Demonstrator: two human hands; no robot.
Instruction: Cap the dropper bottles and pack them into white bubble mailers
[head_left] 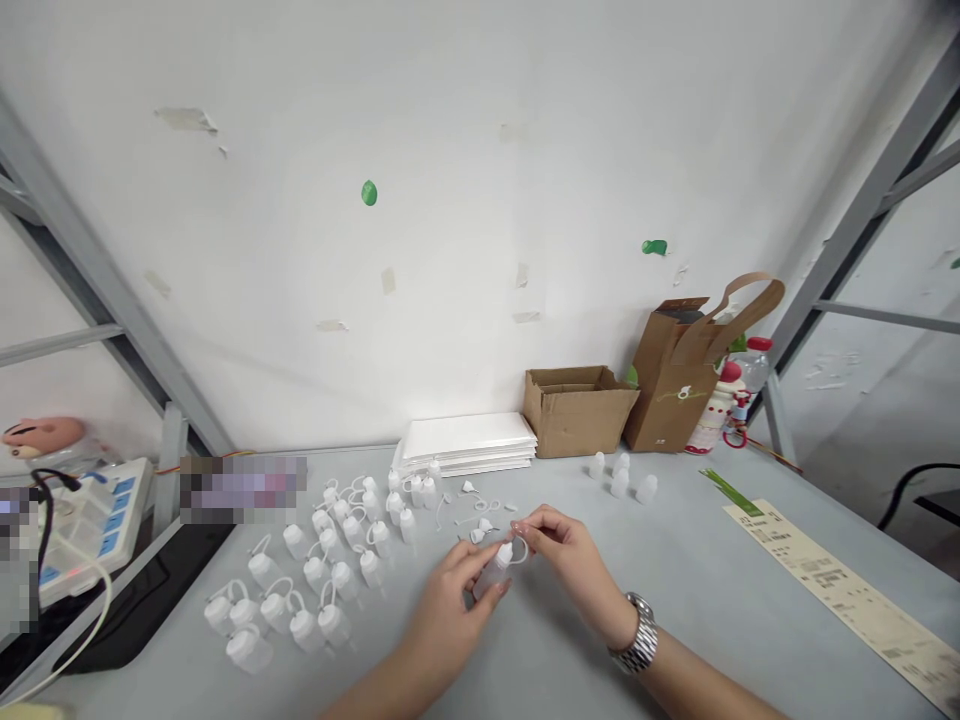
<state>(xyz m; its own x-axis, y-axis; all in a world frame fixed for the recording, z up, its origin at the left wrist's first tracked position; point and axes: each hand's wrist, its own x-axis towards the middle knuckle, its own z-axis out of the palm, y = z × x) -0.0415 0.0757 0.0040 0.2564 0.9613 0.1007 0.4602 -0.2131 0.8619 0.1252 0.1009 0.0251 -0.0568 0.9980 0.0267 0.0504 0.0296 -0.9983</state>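
OK so nearest me are two forearms coming in over the near edge of the grey desk [690, 590], with a silver watch [637, 635] on the right wrist. The left hand [457, 605] has its fingers and thumb closed around a little white bottle [491, 578], no spare room in that grip. The bottle sits right between the thumb and fingertips, nozzle poking out past them toward the far edge, and I can't tell if its base touches the desk. The right hand [566, 555] is just beside it, thumb and fingertips pinched on the end of a thin white tube [526, 549] that loops over from the bottle's top. So the bottle itself is in the left grip, and the right only has the tube.

Over toward the left edge there's a whole crowd of similar bottles [343, 580], lots with tubes looped on top. Just past the hands, some loose white caps [484, 525] and tubing bits. Off to the right, a long paper strip [840, 590] runs along the right edge. Farther back, four small bottles [619, 484] stand in front of a cardboard box [581, 415]. Along the far edge: a white stack [469, 440], that box, then a brown bag [671, 385].
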